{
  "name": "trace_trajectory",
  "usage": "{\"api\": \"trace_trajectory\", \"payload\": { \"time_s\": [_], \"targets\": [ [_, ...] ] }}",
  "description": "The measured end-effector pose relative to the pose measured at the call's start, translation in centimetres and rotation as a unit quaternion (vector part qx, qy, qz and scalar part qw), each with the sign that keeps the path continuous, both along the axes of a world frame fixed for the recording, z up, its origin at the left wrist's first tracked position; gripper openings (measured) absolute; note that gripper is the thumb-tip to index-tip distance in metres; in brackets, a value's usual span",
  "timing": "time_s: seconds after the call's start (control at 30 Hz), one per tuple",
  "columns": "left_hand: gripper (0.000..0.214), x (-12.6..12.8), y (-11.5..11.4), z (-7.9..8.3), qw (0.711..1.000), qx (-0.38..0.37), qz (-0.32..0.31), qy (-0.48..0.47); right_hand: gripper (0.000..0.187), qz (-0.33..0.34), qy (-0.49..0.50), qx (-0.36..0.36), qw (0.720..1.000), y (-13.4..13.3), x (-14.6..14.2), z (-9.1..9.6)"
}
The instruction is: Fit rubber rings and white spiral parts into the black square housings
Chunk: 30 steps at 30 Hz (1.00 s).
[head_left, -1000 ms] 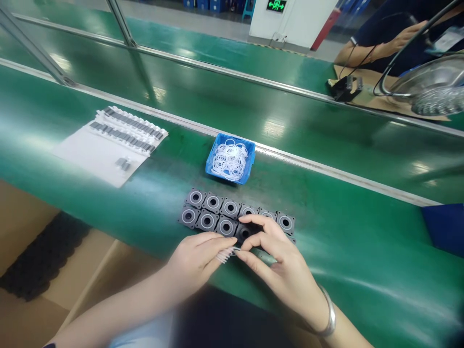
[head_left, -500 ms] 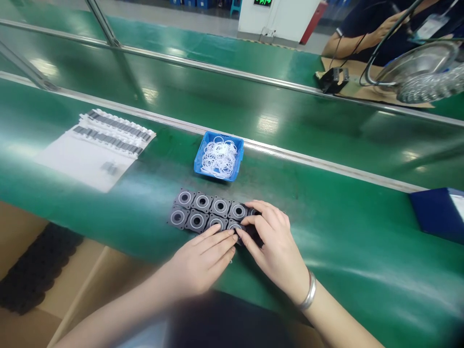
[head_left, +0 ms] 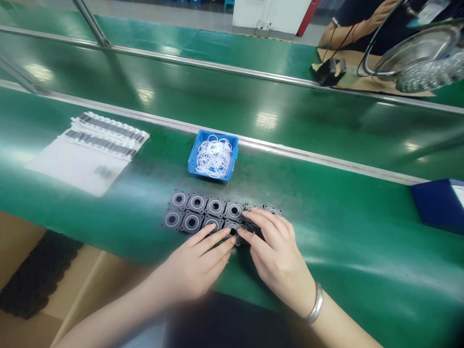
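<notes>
Two rows of black square plates lie side by side on the green bench, each with a round centre hole and most with a pale ring around it. My left hand comes in from the lower left, its fingers stretched out with the tips on a front-row plate. From the right, my right hand reaches over the same plate, fingers apart, thumb and fingertips touching near its ring. It covers part of the plates at the right end. A blue bin of loose white rings stands behind the rows.
To the left lies a white sheet with grey-and-white strips on it. A dark blue box sits at the right. Metal rails cross behind the bench. Beyond, a co-worker's hand is near a metal lamp. A cardboard box holds dark parts at lower left.
My right hand has shifted slightly right and its thumb has drawn back from the front-row plate, showing more of that plate's ring and hole. My left fingertips stay there. The whole view has moved slightly.
</notes>
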<state>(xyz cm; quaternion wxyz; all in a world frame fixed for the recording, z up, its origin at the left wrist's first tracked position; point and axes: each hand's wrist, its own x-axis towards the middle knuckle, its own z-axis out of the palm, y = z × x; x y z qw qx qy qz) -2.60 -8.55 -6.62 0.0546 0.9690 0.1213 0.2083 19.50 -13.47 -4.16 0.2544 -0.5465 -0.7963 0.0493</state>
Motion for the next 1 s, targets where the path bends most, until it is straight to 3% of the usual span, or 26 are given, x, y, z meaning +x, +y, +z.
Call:
{"api": "trace_trajectory", "payload": {
  "time_s": [0.17,0.3,0.4,0.47,0.7,0.8,1.0],
  "targets": [
    [0.024,0.3,0.3,1.2,0.997,-0.035,0.028,-0.057,0.033,-0.004,0.027,0.009,1.0,-0.3,0.9,1.0],
    [0.019,1.0,0.7,2.8,0.971,-0.164,0.104,-0.14,0.027,-0.031,0.13,-0.033,0.991,-0.7,1.3,2.2],
    [0.015,1.9,0.7,3.4,0.946,-0.259,0.117,-0.157,0.017,0.009,0.187,-0.098,0.977,-0.9,0.9,2.2],
    [0.014,2.4,0.5,3.3,0.941,-0.276,0.115,-0.16,0.008,0.003,0.213,-0.11,0.971,-1.0,0.7,2.0],
    [0.019,2.8,0.1,2.8,0.95,-0.243,0.1,-0.17,0.004,-0.028,0.244,-0.128,0.961,-1.2,2.1,1.8],
    [0.019,2.6,0.3,2.6,0.96,-0.192,0.102,-0.176,0.006,-0.064,0.218,-0.104,0.968,-1.0,2.7,1.1],
    [0.023,2.9,0.1,1.2,0.994,-0.072,-0.019,-0.081,0.004,-0.091,0.108,-0.039,0.989,-0.3,2.5,-0.4]
  ]
}}
